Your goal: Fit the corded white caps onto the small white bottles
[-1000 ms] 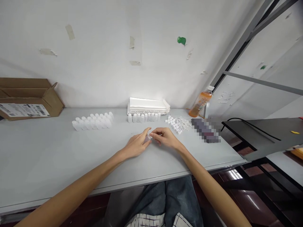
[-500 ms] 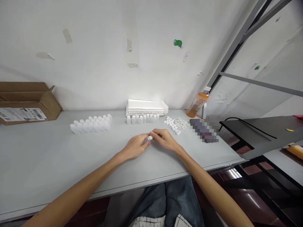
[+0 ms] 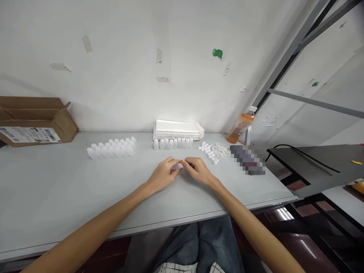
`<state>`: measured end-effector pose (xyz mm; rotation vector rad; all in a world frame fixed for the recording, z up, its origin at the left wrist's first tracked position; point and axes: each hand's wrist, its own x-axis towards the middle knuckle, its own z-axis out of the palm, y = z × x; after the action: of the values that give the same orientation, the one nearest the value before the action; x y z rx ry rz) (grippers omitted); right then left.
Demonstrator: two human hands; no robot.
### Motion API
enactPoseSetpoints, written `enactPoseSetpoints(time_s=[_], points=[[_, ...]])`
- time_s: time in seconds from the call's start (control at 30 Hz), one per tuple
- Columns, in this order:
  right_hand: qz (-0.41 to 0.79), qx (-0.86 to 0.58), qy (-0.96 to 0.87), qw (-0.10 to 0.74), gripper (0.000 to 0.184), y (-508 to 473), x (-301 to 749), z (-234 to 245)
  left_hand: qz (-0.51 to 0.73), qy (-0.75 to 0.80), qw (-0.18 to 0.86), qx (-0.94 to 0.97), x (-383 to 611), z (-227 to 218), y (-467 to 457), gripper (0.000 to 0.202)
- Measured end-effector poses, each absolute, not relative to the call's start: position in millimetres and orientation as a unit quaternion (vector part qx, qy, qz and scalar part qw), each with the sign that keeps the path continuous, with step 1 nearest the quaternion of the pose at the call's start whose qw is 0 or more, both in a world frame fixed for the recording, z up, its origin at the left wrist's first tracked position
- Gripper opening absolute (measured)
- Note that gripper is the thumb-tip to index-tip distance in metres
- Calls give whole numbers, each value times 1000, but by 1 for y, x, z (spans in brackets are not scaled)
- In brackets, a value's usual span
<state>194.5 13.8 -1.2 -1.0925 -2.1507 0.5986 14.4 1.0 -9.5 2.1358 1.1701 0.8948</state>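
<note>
While both hands are meeting low over the table (image 3: 57, 189), the left hand (image 3: 162, 173) is wrapping its fingers around the body of a small bottle (image 3: 176, 166), and the right hand (image 3: 197, 170) is pinching its white end; the fingertips are partly hiding the contact. The bottle is lying tilted between the hands, its end pointing right. Judging by its translucent look, it is probably weighing very little, behaving like soft, squeezable plastic, slightly slippery but hardly fragile; the mid-body is likely offering the surest hold, the end needing only a fingertip pinch.

Just beyond the hands, a row of capped bottles (image 3: 171, 144) is standing upright before a stack of white sheets (image 3: 179, 129), and could be toppling at a careless forward knock. Right of it, loose caps (image 3: 209, 151) are lying beside tangled white cords (image 3: 222, 151), which might be snagging fingers. An orange drink bottle (image 3: 241, 125) is leaning behind them. Further left, more small bottles (image 3: 112, 148) are crowding together near a cardboard box (image 3: 65, 127).
</note>
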Motion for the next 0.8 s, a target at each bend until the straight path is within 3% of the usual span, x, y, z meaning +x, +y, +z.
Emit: enactPoseSetpoints(time_s=[0.17, 0.3, 0.43, 0.63, 0.8], points=[[166, -417, -825, 344, 39, 12, 192, -3, 360, 451, 260, 774, 16, -11, 0, 23], [183, -396, -815, 380, 22, 9, 191, -3, 347, 463, 268, 771, 16, -9, 1, 26], [192, -394, -816, 376, 18, 9, 192, -5, 323, 472, 248, 782, 14, -8, 1, 28], [245, -405, -805, 356, 39, 9, 192, -4, 297, 463, 149, 822, 13, -12, -3, 25], [418, -410, -734, 344, 53, 9, 190, -3, 291, 432, 64, 851, 12, -15, -4, 23]])
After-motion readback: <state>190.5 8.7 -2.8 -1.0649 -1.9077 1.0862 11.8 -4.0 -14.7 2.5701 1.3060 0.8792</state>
